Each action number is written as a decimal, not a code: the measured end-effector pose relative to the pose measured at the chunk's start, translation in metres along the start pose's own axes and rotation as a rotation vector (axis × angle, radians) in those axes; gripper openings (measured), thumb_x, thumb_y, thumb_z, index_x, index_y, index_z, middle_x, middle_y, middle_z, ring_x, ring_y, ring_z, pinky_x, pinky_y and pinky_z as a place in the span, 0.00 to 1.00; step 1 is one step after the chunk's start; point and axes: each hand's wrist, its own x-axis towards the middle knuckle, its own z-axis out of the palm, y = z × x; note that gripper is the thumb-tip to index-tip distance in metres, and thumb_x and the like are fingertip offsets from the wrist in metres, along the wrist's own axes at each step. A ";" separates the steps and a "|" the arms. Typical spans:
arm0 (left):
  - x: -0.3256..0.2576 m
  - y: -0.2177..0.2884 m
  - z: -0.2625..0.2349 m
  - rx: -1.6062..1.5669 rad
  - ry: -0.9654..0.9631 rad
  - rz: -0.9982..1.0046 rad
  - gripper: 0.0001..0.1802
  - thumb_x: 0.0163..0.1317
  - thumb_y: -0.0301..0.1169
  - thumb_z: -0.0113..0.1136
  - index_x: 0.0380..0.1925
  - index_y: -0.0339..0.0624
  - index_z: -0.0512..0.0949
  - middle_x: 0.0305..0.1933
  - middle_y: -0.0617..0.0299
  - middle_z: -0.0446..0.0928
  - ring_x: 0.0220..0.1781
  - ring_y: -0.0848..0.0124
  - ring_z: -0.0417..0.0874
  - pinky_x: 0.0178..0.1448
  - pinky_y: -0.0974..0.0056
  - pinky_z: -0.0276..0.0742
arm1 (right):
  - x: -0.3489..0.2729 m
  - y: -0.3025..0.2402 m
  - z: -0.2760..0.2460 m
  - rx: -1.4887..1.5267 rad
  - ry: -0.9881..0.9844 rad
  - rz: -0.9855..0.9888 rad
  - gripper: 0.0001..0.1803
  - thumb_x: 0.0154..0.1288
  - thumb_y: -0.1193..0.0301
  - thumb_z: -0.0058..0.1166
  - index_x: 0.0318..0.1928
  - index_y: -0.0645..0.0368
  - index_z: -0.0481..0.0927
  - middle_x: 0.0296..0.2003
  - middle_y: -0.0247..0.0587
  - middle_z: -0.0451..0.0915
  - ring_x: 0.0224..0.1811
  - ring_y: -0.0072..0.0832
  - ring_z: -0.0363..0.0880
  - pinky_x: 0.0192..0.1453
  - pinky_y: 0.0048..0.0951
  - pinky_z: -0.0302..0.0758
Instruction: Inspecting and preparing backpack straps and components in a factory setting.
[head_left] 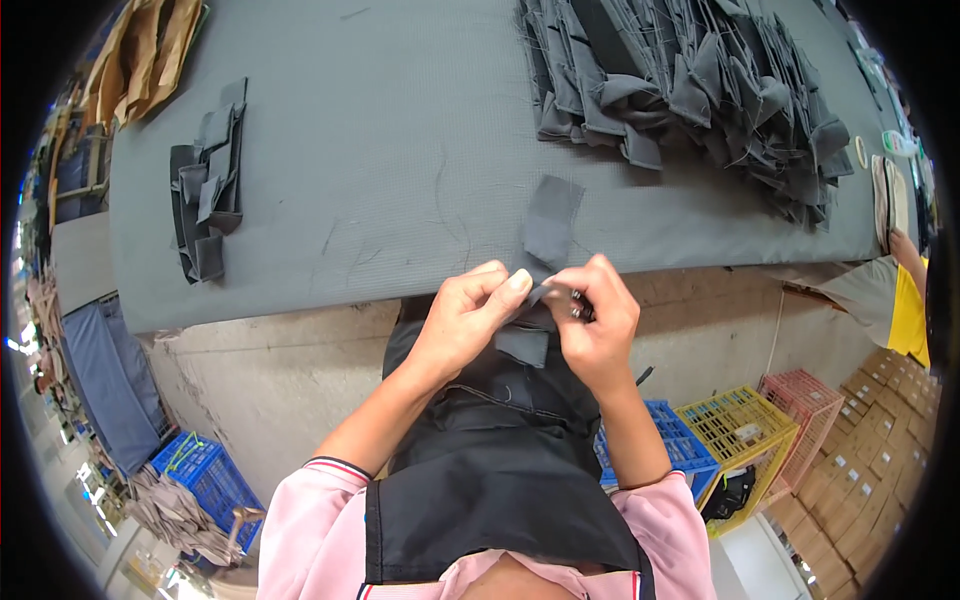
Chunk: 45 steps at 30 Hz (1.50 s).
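2 hands meet at the near edge of the grey table, both pinched on 1 dark grey fabric strip. Left hand: thumb and forefinger clamp the strip from the left, just below its middle. Right hand: fingers curled, gripping the same spot from the right, with a small dark tool, too small to identify, held at the fingertips. Strip runs up past the hands onto the table; its lower end hangs just below them. Large heap of fabric pieces at far right of table, well apart. Small stack of fabric pieces at far left
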 end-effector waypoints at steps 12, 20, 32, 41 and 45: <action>0.008 -0.011 -0.001 -0.171 0.111 -0.123 0.12 0.64 0.35 0.56 0.24 0.41 0.74 0.22 0.77 0.66 0.25 0.87 0.61 0.28 0.77 0.57 | -0.033 0.004 -0.007 0.203 0.165 0.293 0.16 0.58 0.78 0.58 0.45 0.64 0.70 0.27 0.33 0.73 0.25 0.15 0.70 0.31 0.16 0.70; 0.008 -0.016 0.005 -0.040 0.170 -0.098 0.14 0.64 0.37 0.57 0.23 0.42 0.73 0.14 0.78 0.62 0.15 0.87 0.57 0.18 0.75 0.52 | -0.045 -0.020 -0.027 -0.250 -0.046 0.101 0.16 0.51 0.74 0.63 0.41 0.60 0.75 0.26 0.39 0.76 0.22 0.28 0.77 0.25 0.26 0.71; 0.004 -0.014 0.012 -0.039 0.219 -0.045 0.12 0.64 0.36 0.55 0.27 0.40 0.73 0.15 0.75 0.66 0.16 0.86 0.61 0.19 0.75 0.59 | -0.058 -0.011 -0.018 0.852 0.149 0.741 0.12 0.64 0.78 0.51 0.47 0.63 0.69 0.32 0.34 0.74 0.28 0.17 0.71 0.35 0.17 0.70; 0.002 -0.013 0.013 -0.007 0.232 -0.032 0.12 0.64 0.36 0.56 0.27 0.40 0.73 0.16 0.75 0.68 0.16 0.87 0.62 0.19 0.75 0.59 | -0.055 -0.013 -0.018 -0.303 0.008 0.035 0.15 0.53 0.74 0.61 0.41 0.62 0.75 0.25 0.40 0.75 0.21 0.31 0.76 0.22 0.29 0.67; 0.003 -0.015 0.009 -0.003 0.214 -0.047 0.12 0.64 0.36 0.56 0.27 0.40 0.73 0.16 0.75 0.68 0.16 0.87 0.62 0.19 0.76 0.59 | -0.051 -0.014 -0.022 -0.360 -0.033 0.021 0.14 0.54 0.74 0.61 0.41 0.61 0.75 0.25 0.39 0.76 0.22 0.32 0.76 0.24 0.29 0.69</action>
